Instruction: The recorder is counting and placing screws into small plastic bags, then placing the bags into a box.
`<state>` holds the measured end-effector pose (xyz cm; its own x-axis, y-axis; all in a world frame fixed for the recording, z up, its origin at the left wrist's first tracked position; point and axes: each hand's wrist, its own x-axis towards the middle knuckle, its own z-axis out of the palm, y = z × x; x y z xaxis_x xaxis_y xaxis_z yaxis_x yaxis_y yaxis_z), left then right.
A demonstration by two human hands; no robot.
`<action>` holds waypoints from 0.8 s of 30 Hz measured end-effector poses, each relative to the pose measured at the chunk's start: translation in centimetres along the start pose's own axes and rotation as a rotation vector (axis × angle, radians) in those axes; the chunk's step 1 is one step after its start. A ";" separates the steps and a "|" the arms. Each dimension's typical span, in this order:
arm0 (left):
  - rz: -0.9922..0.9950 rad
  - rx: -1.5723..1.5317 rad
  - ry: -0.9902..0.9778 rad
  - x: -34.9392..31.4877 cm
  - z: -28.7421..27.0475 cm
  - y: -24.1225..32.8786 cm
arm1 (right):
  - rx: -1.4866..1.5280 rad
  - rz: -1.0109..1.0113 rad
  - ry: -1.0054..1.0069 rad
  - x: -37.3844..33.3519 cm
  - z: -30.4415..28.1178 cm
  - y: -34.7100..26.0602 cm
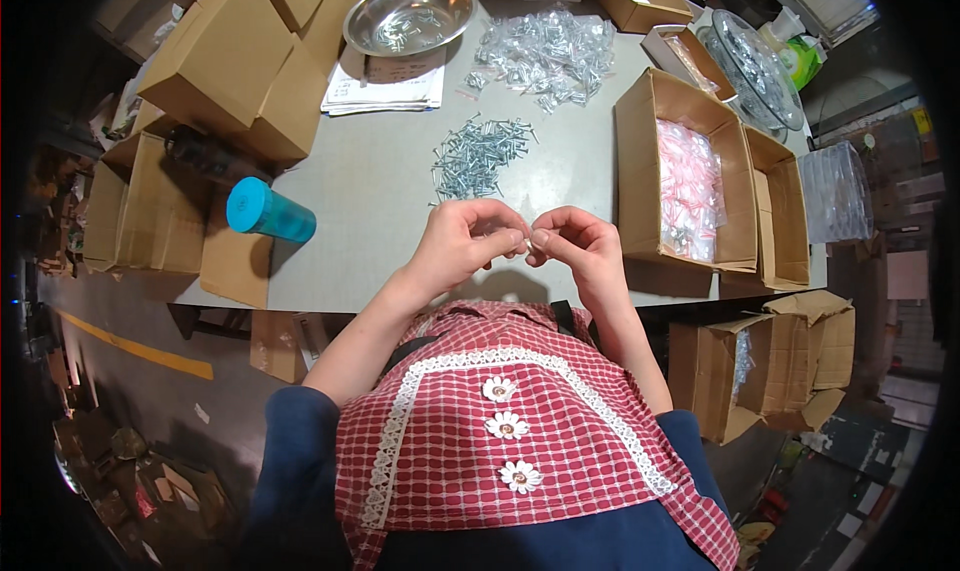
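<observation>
Presently, a small piece [528, 244] is pinched at the fingertips of both hands, which are brought together over the near part of the surface [370, 161]. By the left hand [465, 237] it is gripped between thumb and curled fingers; by the right hand [584, 246] it is gripped likewise from the other side. Its shape is mostly hidden by the fingers, so its kind cannot be told. Just beyond the hands, loose screws [482, 158] are heaped on the surface. Farther back, clear bags [550, 51] of metal parts are piled, and to their left a steel bowl [450, 13] is seen with more screws inside, its near rim overlapping some papers [383, 95]. On the right, pink packets [690, 181] are held in an open box [638, 161], beside which a narrower carton [787, 211] is placed. On the left, a blue bottle [275, 211] is set near stacked cardboard [215, 61]. A red checked apron [450, 441] with white lace is worn.
</observation>
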<state>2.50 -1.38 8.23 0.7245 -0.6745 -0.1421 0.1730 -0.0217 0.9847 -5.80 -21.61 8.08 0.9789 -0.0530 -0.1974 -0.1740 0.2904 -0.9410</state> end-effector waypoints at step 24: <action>-0.013 -0.042 0.080 0.3 0.7 -0.1 | -0.184 -0.124 0.035 -0.3 0.4 1.0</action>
<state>2.18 -2.09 8.14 0.7725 -0.6136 -0.1637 0.2092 0.0026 0.9779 -6.23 -20.92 7.31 0.9903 -0.1111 -0.0831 -0.0720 0.1002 -0.9924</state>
